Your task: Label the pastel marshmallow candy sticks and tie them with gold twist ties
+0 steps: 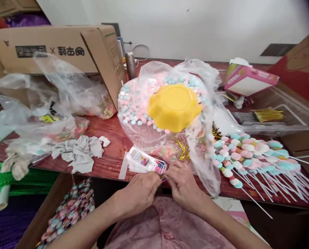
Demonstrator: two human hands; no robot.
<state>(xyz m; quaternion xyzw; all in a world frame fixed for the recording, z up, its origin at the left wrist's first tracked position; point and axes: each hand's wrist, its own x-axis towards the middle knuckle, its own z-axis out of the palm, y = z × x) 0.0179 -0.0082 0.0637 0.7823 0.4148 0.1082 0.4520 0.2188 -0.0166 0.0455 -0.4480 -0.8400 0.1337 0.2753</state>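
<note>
Both the left hand and right hand pinch one end of a clear-wrapped candy skewer at the table's near edge; its long axis runs up-left. Behind, a clear bag holds pastel candies and a yellow bowl.

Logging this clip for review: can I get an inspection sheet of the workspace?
Surface: red wooden table, crowded.
Job's things: small clear packet at the table edge, pinched by left hand and right hand.
Clutter: candy bag with yellow bowl; candy skewers; gold ties; grey cloth; plastic bags.
Grippers: both hands bare, fingers closed on the packet.
Cables: nothing seen.
Surroundings: cardboard box, pink box, white wall.
</note>
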